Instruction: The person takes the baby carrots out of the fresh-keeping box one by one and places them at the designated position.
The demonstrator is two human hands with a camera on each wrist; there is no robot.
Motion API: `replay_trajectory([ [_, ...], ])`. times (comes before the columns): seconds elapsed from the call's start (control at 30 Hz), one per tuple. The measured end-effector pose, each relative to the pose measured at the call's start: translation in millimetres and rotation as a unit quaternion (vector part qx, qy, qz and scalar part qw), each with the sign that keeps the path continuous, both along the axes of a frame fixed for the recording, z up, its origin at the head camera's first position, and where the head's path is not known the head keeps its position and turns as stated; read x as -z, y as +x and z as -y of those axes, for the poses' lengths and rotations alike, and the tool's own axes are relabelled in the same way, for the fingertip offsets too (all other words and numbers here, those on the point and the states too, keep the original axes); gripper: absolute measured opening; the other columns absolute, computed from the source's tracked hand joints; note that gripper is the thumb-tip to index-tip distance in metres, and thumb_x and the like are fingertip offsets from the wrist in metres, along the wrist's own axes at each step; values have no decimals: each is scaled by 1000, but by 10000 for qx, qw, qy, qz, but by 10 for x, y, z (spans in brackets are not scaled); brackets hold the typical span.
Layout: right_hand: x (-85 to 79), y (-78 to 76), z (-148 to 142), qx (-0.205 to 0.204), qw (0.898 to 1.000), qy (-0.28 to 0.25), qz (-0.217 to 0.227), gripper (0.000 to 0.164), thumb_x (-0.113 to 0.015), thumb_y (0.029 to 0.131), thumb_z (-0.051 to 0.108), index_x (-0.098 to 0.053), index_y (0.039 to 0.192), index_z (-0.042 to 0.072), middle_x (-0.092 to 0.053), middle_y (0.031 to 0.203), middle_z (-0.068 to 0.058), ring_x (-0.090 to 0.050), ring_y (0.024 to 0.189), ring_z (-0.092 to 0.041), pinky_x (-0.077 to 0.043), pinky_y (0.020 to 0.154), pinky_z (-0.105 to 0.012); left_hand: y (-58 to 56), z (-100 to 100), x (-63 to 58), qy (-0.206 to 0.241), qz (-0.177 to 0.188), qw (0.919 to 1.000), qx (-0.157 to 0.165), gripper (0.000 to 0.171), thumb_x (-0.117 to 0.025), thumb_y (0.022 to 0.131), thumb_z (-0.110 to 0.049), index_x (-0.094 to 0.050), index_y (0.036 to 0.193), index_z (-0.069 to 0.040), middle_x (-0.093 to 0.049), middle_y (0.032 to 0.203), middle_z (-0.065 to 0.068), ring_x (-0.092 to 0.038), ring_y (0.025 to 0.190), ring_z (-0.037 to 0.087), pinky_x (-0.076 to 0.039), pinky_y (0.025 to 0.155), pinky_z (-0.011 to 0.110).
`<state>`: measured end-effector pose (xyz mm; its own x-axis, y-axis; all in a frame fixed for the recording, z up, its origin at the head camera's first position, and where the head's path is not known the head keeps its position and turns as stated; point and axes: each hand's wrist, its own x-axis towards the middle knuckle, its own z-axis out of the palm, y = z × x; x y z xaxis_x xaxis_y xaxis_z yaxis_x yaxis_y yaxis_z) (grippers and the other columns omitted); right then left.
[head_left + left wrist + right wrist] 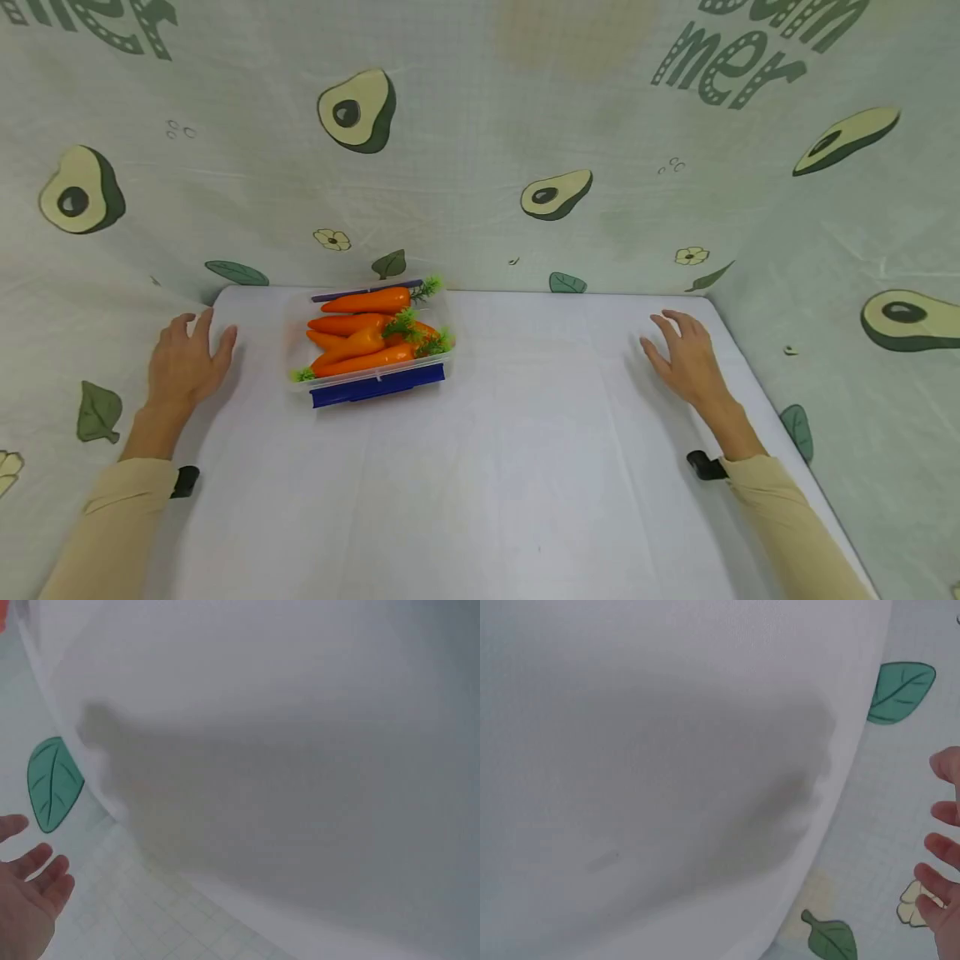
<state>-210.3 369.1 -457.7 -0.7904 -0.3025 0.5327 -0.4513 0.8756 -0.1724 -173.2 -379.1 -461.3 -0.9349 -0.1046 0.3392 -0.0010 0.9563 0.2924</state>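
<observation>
A clear plastic box (295,333) with blue side clips (378,385) stands at the back left of the white table. Several orange toy carrots (365,303) with green leafy tops lie inside it. To the left of the box, my left hand (182,360) hovers at the table's left edge with loosely bent, spread fingers and nothing in them. On the far side, my right hand (690,360) is held over the right part of the table, fingers apart and holding nothing. In the wrist views the left hand (26,904) and right hand (946,859) show only partly.
The white table (525,467) has shadows of both arms on it. A pale cloth (465,158) printed with avocados and leaves hangs behind the table and along its sides. Each wrist carries a black camera mount (707,465) near the sleeve.
</observation>
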Motion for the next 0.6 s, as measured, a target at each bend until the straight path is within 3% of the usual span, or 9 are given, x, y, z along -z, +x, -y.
replay_trajectory([
  [0.07, -5, -16, 46, -116, 9995, -148, -266, 37, -72, 90, 6, -63, 121, -12, -59, 123, -35, -51, 118, -54, -38, 100, -70, 14, -27, -26, 78, -214, 9997, -100, 53, -44, 107, -27, -46, 137, 17, -43, 129, 46, -44, 114, 64, -39, 95, 75],
  [0.13, -17, -30, 91, -184, 9987, -293, -384, 32, -72, 89, 1, -65, 118, -12, -62, 118, -33, -54, 114, -53, -41, 97, -69, 26, -60, -56, 174, -197, 9994, -218, 51, -44, 108, -25, -48, 137, 17, -44, 128, 45, -45, 114, 63, -41, 95, 74],
  [0.27, -43, -55, 178, -269, 9971, -569, -426, 30, -73, 89, -2, -66, 116, -12, -64, 115, -31, -57, 110, -51, -43, 94, -66, 32, -136, -122, 513, 77, 9978, -412, 54, -37, 110, -29, -45, 142, 15, -41, 134, 43, -42, 121, 60, -39, 100, 74],
  [0.43, -71, -91, 298, -345, 9950, -846, -405, 30, -73, 88, -4, -67, 116, -13, -65, 115, -31, -58, 109, -50, -45, 94, -63, 18, -233, -203, 976, 234, 9939, -451, 57, -34, 111, -32, -43, 146, 12, -40, 138, 42, -40, 125, 60, -36, 102, 75],
  [0.6, -99, -104, 441, -316, 9932, -1102, -188, 30, -72, 90, -3, -66, 118, -12, -64, 118, -30, -57, 112, -49, -45, 96, -62, 3, -335, -247, 1317, 168, 9905, -349, 56, -35, 111, -31, -44, 147, 11, -42, 137, 41, -41, 126, 59, -35, 102, 74],
])
